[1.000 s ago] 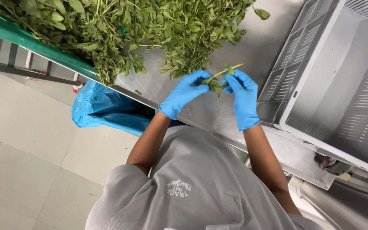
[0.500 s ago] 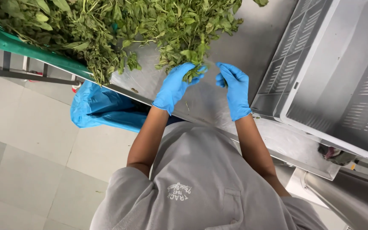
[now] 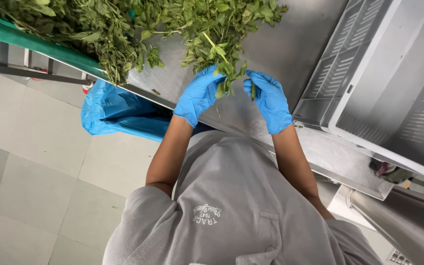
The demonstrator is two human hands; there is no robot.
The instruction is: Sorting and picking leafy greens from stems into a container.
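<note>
**Green heap mostly unpicked**

Green herbs (image 3: 123, 29) lie heaped on the steel worktop (image 3: 290, 44), up-left of the fingers. The left hand (image 3: 199, 95) pinches a leafy sprig (image 3: 226, 73); the right hand (image 3: 268, 100) nips one leaf. The grey crate (image 3: 369, 73), right of the fingers, looks bare.

Leafy green sprig (image 3: 225, 73) held up over the steel table

Stem points up and away, leaves drooping; a small leaf piece (image 3: 252, 91) sits just beside it.
</note>
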